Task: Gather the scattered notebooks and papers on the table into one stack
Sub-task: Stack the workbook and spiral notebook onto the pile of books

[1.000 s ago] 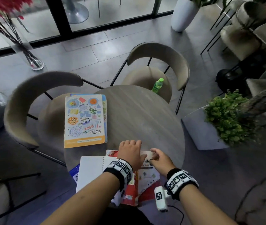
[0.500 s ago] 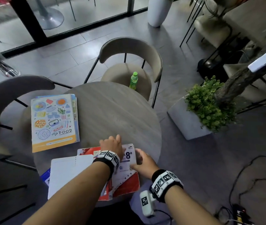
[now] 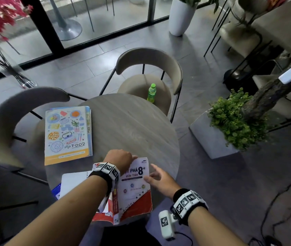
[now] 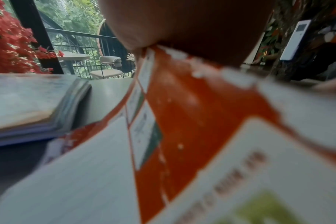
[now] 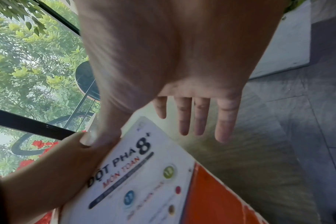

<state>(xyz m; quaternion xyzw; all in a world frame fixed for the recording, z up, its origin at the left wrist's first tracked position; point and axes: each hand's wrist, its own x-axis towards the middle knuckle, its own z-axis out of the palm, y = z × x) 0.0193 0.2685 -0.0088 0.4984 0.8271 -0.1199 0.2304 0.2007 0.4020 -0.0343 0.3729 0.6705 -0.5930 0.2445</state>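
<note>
A white and red book (image 3: pixel 136 185) marked "8+" lies at the near edge of the round table (image 3: pixel 132 125). My left hand (image 3: pixel 121 158) grips its far edge, fingers curled round it, and that edge is raised off the pile. My right hand (image 3: pixel 150 172) hovers at the book's right side, its fingers (image 5: pixel 184 118) straight and spread, thumb touching the cover (image 5: pixel 144 174). Under the book lie another red book (image 3: pixel 105 208) and a white notebook (image 3: pixel 73 181). A stack topped by a "FOOD" cover (image 3: pixel 66 135) lies at the table's left; the left wrist view shows that stack (image 4: pixel 29 106) beside the book (image 4: pixel 192 113).
A green bottle (image 3: pixel 151 92) stands on the far chair (image 3: pixel 150 68). Another chair (image 3: pixel 4 121) is at the left. A white planter with a green bush (image 3: pixel 230 125) stands on the floor to the right. Cables (image 3: pixel 274 219) run across the floor near right.
My right hand has let go of the book's edge and spread its fingers. The left hand has curled round the far edge and tipped the book up. The head view has shifted.
</note>
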